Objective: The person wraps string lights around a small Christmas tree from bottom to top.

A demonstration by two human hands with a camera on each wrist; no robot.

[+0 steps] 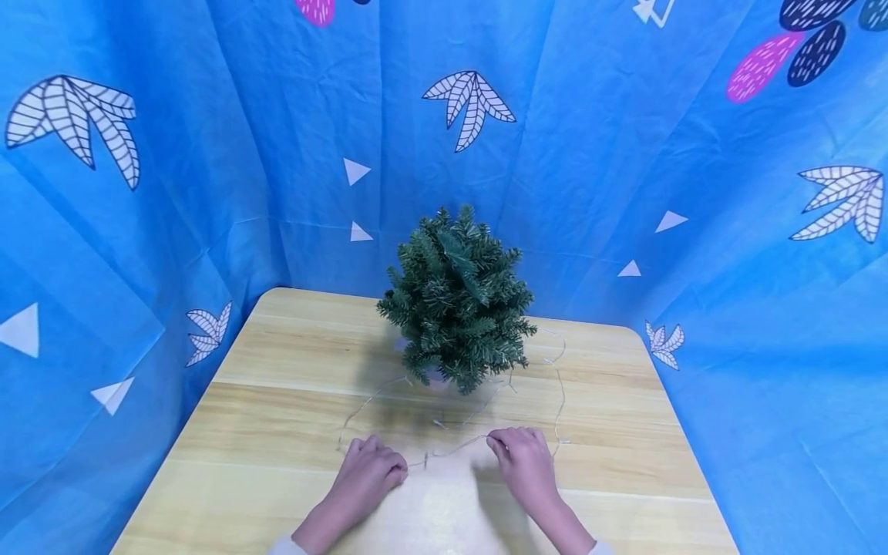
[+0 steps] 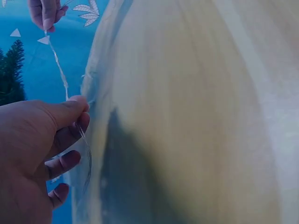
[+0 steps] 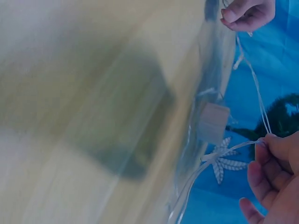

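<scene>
My left hand pinches a thin clear string of lights between thumb and forefinger, low over the table. To its right, my right hand pinches the same string, and a short length with a small bulb runs between the two. In the left wrist view, the string stretches up to the other hand, and a loose end hangs below my thumb. The right wrist view shows several strands trailing from my fingertips. Behind both hands stands a small green artificial tree.
The wooden table carries more of the light string, looped in front of the tree and along its right side. A pale block-shaped base shows under the tree. Blue patterned cloth encloses the table's back and sides.
</scene>
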